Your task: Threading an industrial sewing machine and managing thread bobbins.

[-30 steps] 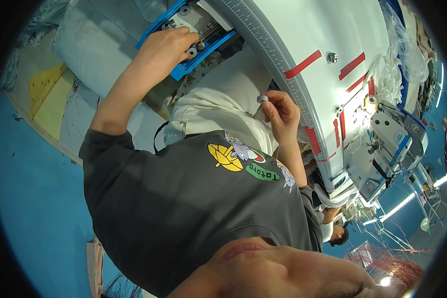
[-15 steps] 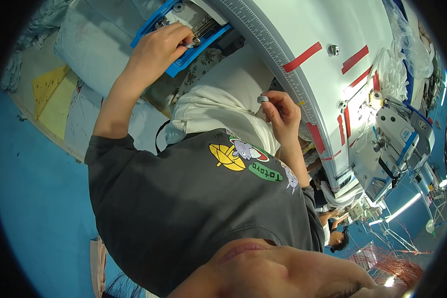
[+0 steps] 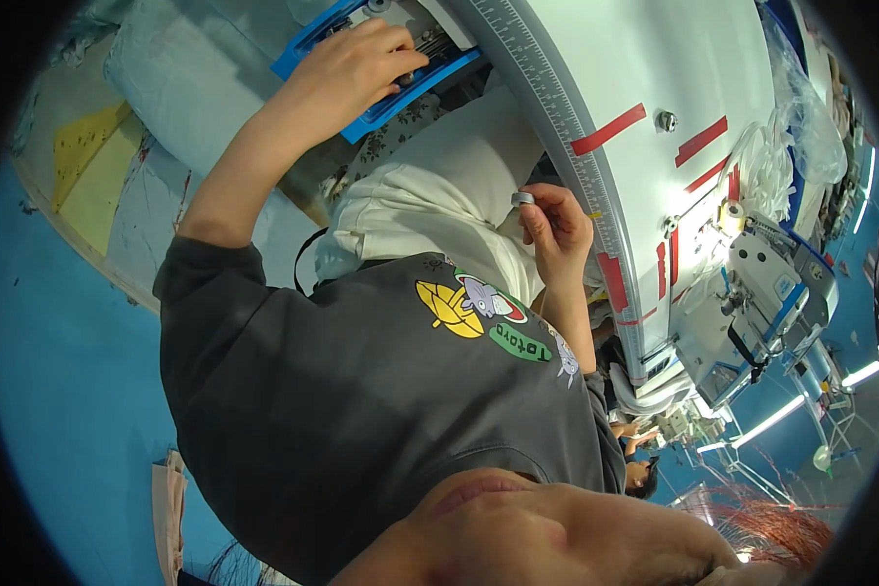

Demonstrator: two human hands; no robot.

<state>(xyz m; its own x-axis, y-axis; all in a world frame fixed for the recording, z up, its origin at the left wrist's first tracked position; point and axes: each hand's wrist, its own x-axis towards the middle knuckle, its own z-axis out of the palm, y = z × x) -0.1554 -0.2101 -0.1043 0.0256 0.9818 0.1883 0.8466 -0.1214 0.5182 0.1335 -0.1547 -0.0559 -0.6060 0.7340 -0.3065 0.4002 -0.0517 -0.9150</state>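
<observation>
My left hand (image 3: 356, 68) reaches down into a blue tray (image 3: 386, 112) that holds small metal parts (image 3: 438, 44). Its fingers are curled together at the tray's near side, and their tips are partly hidden among the parts. Whatever they grip there, I cannot make out. Between the thumb and fingers of my right hand (image 3: 562, 227) is a small grey bobbin (image 3: 523, 198), held above my lap, just left of the table edge.
A white sewing table (image 3: 606, 59) with a ruler strip (image 3: 557, 107) along its edge curves down the right side, marked with red tape (image 3: 608, 130). A sewing machine (image 3: 767, 269) stands on it. Pale cloth (image 3: 195, 68) lies at left. A person (image 3: 640, 469) sits farther off.
My left hand has moved up and right, deeper into the tray; the small metal piece seen at its fingertips is now hidden. My right hand keeps the bobbin almost in place.
</observation>
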